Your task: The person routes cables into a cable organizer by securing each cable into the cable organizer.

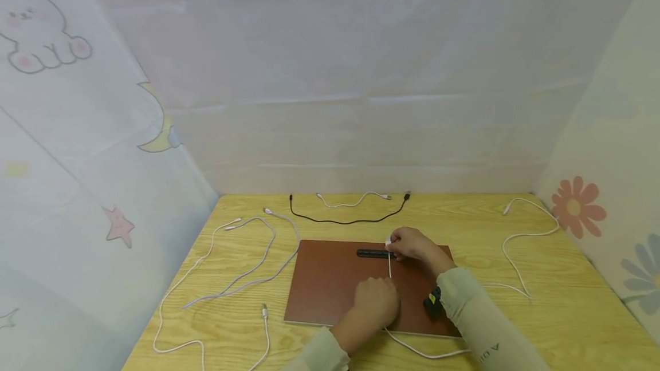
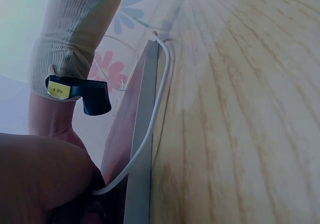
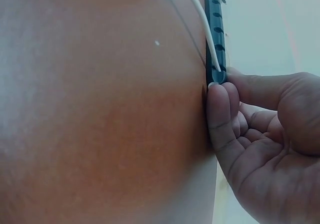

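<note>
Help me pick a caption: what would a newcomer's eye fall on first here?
Probably the right hand, pinching a white cable at the end of a black cable organizer, and the left hand gripping it nearer the front of the brown board. Next, the red flower on the wall at the picture's right. Then the thin black cable toward the back of the wood-grain table.

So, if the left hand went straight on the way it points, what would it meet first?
Most likely the right hand, at the right end of the black cable holder. The left hand's height over the brown board is hard to judge, so it might meet the holder first.
</note>
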`<state>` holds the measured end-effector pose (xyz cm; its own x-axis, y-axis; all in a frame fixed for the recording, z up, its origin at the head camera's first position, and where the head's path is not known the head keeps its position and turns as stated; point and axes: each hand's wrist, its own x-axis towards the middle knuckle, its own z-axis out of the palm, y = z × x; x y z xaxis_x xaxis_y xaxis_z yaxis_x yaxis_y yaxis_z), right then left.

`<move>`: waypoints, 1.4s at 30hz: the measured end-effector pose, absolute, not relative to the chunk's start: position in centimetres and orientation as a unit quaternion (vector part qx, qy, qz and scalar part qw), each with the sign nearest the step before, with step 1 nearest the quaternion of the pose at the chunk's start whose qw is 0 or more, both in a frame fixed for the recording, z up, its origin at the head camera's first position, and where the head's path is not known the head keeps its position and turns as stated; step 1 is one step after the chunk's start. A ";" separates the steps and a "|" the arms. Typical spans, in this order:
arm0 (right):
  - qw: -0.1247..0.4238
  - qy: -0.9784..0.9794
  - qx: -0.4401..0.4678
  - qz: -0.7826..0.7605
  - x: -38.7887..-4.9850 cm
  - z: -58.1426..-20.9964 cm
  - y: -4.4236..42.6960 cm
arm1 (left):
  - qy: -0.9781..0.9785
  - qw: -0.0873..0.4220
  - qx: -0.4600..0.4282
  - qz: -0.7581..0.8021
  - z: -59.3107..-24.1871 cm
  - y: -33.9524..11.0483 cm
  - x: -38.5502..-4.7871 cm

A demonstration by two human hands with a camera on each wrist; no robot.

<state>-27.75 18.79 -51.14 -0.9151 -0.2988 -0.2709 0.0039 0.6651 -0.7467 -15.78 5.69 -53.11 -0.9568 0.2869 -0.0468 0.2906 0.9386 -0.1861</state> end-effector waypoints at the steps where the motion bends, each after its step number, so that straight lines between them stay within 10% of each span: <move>1: 0.189 0.892 -0.085 -0.403 -27.7 -51.1 18.9 | 0.984 0.015 0.146 -0.098 -53.0 5.7 -15.8; 14: 0.188 0.893 -0.087 -0.400 -27.6 -51.1 18.8 | 0.987 0.046 0.140 -0.066 -51.4 4.5 -16.9; 25: 0.185 0.901 -0.089 -0.383 -27.8 -51.4 18.8 | 0.986 -0.056 0.152 -0.041 -50.0 0.5 -21.5; 42: 0.191 0.891 -0.075 -0.404 -27.7 -51.3 18.7 | 0.988 -0.015 0.153 -0.034 -49.0 -2.1 -26.8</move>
